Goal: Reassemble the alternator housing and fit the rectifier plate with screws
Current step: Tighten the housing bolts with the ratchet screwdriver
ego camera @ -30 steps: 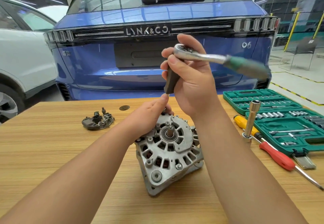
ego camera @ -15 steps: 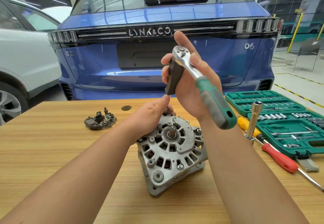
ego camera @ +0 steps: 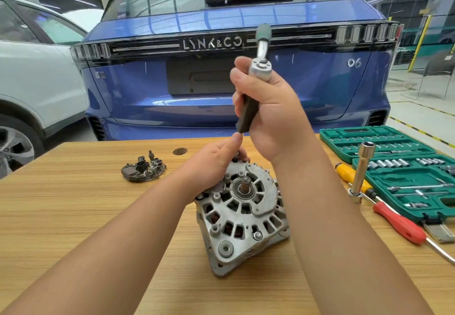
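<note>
Two hands work above a wooden table (ego camera: 73,216) in the head view. At the centre, the alternator housing (ego camera: 242,218) stands tilted on the wood, its finned face and shaft end turned up toward the camera. At its 11 o'clock edge the left hand (ego camera: 211,164) rests, fingers curled over the rim, thumb raised toward the socket above. Directly at 12 o'clock from the housing, apart from it, the right hand (ego camera: 268,107) wraps its fingers round a long dark socket (ego camera: 247,114) fitted under the head of a ratchet wrench (ego camera: 261,66), whose green handle points away. The rectifier plate (ego camera: 144,169) lies at 9 o'clock, well apart from both hands. At 3 o'clock sit a green socket set case (ego camera: 398,169), a chrome extension socket (ego camera: 363,169) standing upright, and yellow (ego camera: 354,176) and red screwdrivers (ego camera: 398,223).
</note>
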`<state>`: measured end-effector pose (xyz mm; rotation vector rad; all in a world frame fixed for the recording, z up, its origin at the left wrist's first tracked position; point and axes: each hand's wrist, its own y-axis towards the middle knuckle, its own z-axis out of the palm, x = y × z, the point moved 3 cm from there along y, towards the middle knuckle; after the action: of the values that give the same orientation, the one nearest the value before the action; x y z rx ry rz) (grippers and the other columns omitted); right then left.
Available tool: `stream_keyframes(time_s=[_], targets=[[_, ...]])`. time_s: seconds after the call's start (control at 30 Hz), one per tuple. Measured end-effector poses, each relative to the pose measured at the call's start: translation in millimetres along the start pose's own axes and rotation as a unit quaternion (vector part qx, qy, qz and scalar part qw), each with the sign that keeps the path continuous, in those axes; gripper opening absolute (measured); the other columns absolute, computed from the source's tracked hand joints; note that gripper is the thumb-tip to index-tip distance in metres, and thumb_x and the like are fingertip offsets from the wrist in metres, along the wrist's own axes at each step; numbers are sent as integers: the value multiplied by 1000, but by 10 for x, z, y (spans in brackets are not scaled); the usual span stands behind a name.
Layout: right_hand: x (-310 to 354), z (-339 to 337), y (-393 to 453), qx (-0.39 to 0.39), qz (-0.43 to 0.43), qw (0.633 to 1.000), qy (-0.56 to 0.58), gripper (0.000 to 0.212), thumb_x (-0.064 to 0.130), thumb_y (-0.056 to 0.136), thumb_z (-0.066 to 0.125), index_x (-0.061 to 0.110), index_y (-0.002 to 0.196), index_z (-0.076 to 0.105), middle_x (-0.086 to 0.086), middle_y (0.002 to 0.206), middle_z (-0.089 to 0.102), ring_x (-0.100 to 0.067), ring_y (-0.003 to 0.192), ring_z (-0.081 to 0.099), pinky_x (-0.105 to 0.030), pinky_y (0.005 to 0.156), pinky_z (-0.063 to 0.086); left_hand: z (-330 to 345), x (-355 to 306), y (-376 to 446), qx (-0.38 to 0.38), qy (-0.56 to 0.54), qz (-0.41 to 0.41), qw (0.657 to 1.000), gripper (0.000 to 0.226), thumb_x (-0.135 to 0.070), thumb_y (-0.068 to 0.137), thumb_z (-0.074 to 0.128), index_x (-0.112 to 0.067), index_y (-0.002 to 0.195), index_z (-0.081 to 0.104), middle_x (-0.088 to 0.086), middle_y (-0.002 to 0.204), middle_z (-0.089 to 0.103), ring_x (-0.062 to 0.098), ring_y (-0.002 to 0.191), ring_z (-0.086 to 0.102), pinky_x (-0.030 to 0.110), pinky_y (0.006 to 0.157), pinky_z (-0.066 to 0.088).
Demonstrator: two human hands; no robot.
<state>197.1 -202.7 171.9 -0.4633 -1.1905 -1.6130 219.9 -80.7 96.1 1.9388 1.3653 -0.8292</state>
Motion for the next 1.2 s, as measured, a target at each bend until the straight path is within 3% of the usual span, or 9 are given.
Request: stream_keyframes(time_s=[0.13, 0.23, 0.4, 0.63, 0.77, 0.87, 0.97, 1.1, 1.2], targets=[[13, -21, -39, 43, 14, 994, 97, 27, -6, 90, 56, 18, 102, 60, 5, 81, 66, -11, 74, 58, -22, 71, 43, -4, 18, 27, 3, -1, 10, 1000, 62, -66, 101, 25, -25, 98, 71, -40, 86, 67, -26, 82, 54, 13, 80, 36], [-13, 26, -98, 34, -85, 994, 54, 35, -12, 94, 53, 21, 106, 58, 0, 87, 67, -13, 78, 59, -21, 70, 47, -14, 14, 17, -5, -8, 12, 1000, 59, -65, 101, 24, -28, 99, 69, -46, 75, 62, -30, 75, 51, -2, 65, 35], [-19, 60, -140, 46, -199, 977, -55, 32, -13, 96, 53, 16, 109, 60, -7, 93, 65, -22, 81, 54, -26, 73, 49, 8, 62, -33, -17, -48, -15, 999, 37, -35, 110, 37, -24, 81, 56, -27, 43, 55, -9, 42, 52, 26, 56, 38], [-10, -143, -49, 184, -44, 973, 133, 46, 6, 88, 41, 20, 124, 66, -15, 107, 65, -27, 91, 53, -36, 84, 42, -3, 25, -16, 13, -27, -8, 1000, 37, -36, 111, 38, -21, 104, 70, -30, 57, 62, -14, 43, 51, 26, 58, 34], [-32, -175, -26, 221, -30, 968, 112, 49, 28, 87, 69, 20, 134, 55, -11, 112, 62, -25, 95, 54, -33, 89, 45, 3, 27, -28, 19, -26, -10, 999, 36, -36, 111, 38, -20, 103, 69, -30, 56, 62, -15, 43, 51, 26, 58, 34], [-23, -174, -28, 194, -9, 975, 109, 64, 30, 79, 79, 16, 134, 51, -9, 107, 62, -23, 91, 54, -31, 85, 48, 0, 16, -49, 24, -33, -14, 999, 33, -35, 110, 40, -20, 103, 68, -29, 60, 64, -13, 43, 51, 26, 58, 34], [-1, -131, -33, 127, -23, 988, 82, 40, 18, 86, 74, 14, 122, 58, -5, 88, 61, -19, 79, 52, -29, 73, 45, 6, -4, -16, 12, -47, -10, 999, 41, -54, 105, 42, -24, 98, 68, -17, 94, 75, -2, 68, 62, 25, 68, 37], [-26, 37, -39, -35, -82, 993, -81, 10, 11, 92, 72, 13, 83, 67, -4, 64, 46, -13, 59, 41, -25, 58, 38, 2, -20, -22, 5, -15, -8, 1000, 47, -69, 101, 25, -43, 87, 61, -53, 73, 55, -35, 72, 46, 15, 73, 29], [-25, 35, -22, -11, -29, 999, -24, 8, 8, 95, 66, 11, 102, 65, 2, 69, 49, -11, 62, 45, -25, 63, 39, -7, -11, -25, 4, -20, -13, 1000, 57, -71, 99, 24, -35, 93, 69, -48, 81, 61, -30, 80, 50, 17, 76, 30]])
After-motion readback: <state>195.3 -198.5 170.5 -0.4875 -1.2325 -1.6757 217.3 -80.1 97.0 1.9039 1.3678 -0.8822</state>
